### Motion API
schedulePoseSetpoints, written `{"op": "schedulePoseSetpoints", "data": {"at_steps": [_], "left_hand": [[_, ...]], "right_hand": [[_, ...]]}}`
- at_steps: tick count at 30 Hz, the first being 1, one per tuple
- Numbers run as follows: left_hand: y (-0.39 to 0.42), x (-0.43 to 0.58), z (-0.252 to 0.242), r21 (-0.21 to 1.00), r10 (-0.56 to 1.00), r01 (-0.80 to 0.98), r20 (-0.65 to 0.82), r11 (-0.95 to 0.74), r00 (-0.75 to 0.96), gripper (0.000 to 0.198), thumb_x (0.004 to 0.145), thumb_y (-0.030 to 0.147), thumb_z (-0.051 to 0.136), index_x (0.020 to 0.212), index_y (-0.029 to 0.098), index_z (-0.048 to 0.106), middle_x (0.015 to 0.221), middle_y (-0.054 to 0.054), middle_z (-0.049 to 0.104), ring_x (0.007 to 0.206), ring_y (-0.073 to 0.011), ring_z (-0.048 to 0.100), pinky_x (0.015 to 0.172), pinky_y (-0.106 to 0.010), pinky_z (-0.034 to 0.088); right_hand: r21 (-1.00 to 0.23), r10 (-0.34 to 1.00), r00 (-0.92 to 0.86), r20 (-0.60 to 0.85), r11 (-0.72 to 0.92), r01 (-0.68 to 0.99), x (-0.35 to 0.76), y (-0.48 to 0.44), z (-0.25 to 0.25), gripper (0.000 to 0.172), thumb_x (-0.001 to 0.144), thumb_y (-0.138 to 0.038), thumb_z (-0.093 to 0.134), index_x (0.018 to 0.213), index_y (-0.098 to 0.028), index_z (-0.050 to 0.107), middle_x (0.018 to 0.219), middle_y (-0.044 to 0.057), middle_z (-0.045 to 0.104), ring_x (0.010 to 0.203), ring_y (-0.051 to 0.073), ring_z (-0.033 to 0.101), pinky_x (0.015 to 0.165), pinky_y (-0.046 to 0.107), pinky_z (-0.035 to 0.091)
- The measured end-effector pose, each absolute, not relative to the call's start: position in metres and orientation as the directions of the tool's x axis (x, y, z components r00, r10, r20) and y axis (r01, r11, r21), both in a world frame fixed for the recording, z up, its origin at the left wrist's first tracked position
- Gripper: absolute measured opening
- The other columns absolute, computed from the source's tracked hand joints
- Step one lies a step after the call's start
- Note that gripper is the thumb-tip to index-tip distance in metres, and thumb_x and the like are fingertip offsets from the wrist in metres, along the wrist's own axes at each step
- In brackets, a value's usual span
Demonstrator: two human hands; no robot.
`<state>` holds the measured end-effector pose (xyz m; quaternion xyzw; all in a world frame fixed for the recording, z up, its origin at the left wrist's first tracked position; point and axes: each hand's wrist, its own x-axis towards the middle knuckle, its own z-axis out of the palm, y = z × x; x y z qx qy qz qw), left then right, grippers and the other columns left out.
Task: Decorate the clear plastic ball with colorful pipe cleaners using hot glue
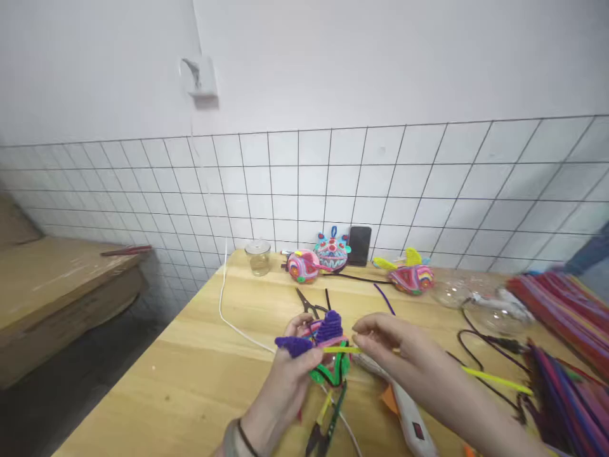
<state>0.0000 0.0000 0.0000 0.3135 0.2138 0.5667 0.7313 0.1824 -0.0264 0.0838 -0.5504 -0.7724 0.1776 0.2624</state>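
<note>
My left hand [290, 374] is closed around a small pipe-cleaner figure [328, 346] with purple fins, a pink middle and green loops below, held above the wooden table [190, 368]. My right hand [394, 346] pinches a yellow-green pipe cleaner [342, 350] that runs across the figure's middle. Its long free end [497, 381] reaches right over the table. Both hands meet at the figure.
Finished colourful figures [318, 259] [410, 274], a glass jar [258, 257] and a black phone [360, 245] stand by the tiled wall. Small pliers [309, 306], a white glue gun [409, 419], scissors [323, 425], clear bowls [495, 308] and a pile of pipe cleaners [566, 330] lie around. A white cable [223, 304] crosses the table.
</note>
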Motion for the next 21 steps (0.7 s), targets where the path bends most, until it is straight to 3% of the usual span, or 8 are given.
{"op": "schedulePoseSetpoints", "data": {"at_steps": [3,6,11,14,16,18,21], "left_hand": [[0.001,-0.002,0.005,0.69,0.966,-0.699,0.004,0.185,0.26,0.054,0.061,0.017,0.079,0.109,0.022,0.054,0.11,-0.009,0.068,0.098,-0.0302,0.067,0.082,-0.04,0.05],[0.005,-0.005,0.006,0.655,0.971,-0.732,-0.015,0.189,0.238,0.048,0.067,0.015,0.074,0.111,0.021,0.056,0.102,-0.009,0.071,0.089,-0.0279,0.069,0.079,-0.041,0.051],[0.013,-0.011,0.005,0.484,0.956,-0.826,-0.101,0.289,0.276,0.019,0.077,0.016,0.062,0.095,0.01,0.068,0.093,-0.014,0.075,0.088,-0.0257,0.069,0.088,-0.042,0.049],[0.014,-0.014,0.007,0.38,0.936,-0.856,-0.16,0.351,0.313,0.016,0.081,0.018,0.057,0.086,0.01,0.071,0.088,-0.013,0.076,0.084,-0.0263,0.07,0.087,-0.046,0.049],[0.014,-0.016,0.009,0.345,0.927,-0.861,-0.174,0.373,0.332,0.018,0.082,0.02,0.055,0.085,0.012,0.071,0.087,-0.012,0.076,0.083,-0.0262,0.07,0.085,-0.047,0.05],[0.013,-0.017,0.011,0.334,0.923,-0.861,-0.177,0.382,0.341,0.021,0.084,0.022,0.053,0.088,0.012,0.071,0.09,-0.012,0.076,0.085,-0.0261,0.07,0.085,-0.047,0.05],[0.014,-0.019,0.013,0.332,0.922,-0.862,-0.193,0.384,0.336,0.022,0.084,0.023,0.053,0.094,0.011,0.07,0.095,-0.013,0.075,0.091,-0.0269,0.069,0.088,-0.048,0.049]], "right_hand": [[-0.447,0.839,-0.158,0.521,0.426,0.787,0.183,-0.036,0.087,0.016,0.09,-0.033,0.052,0.099,-0.025,0.062,0.104,0.005,0.068,0.1,0.021,0.065,0.081,0.033,0.054],[-0.324,0.675,-0.183,0.715,0.551,0.769,0.179,-0.051,0.095,0.012,0.088,-0.027,0.055,0.099,-0.026,0.06,0.106,0.005,0.067,0.103,0.019,0.063,0.084,0.028,0.053],[-0.247,0.595,-0.291,0.749,0.658,0.711,0.173,-0.07,0.104,0.012,0.087,-0.018,0.057,0.096,-0.027,0.057,0.09,0.001,0.069,0.083,0.015,0.067,0.075,0.02,0.052],[-0.364,0.757,-0.293,0.584,0.567,0.739,0.183,-0.073,0.09,0.007,0.09,-0.026,0.053,0.087,-0.026,0.059,0.073,-0.002,0.067,0.065,0.013,0.065,0.06,0.019,0.05],[-0.451,0.911,-0.233,0.34,0.376,0.81,0.196,-0.073,0.071,0.023,0.093,-0.037,0.047,0.077,-0.026,0.06,0.064,-0.002,0.064,0.057,0.013,0.062,0.052,0.021,0.046],[-0.43,0.988,-0.094,0.12,0.137,0.892,0.211,-0.074,0.048,0.038,0.091,-0.047,0.045,0.063,-0.025,0.058,0.058,-0.001,0.063,0.052,0.015,0.06,0.049,0.024,0.041],[-0.319,0.99,0.096,-0.107,-0.125,0.94,0.227,-0.076,0.021,0.041,0.087,-0.05,0.045,0.058,-0.024,0.058,0.06,0.004,0.066,0.058,0.021,0.062,0.054,0.029,0.036]]}}
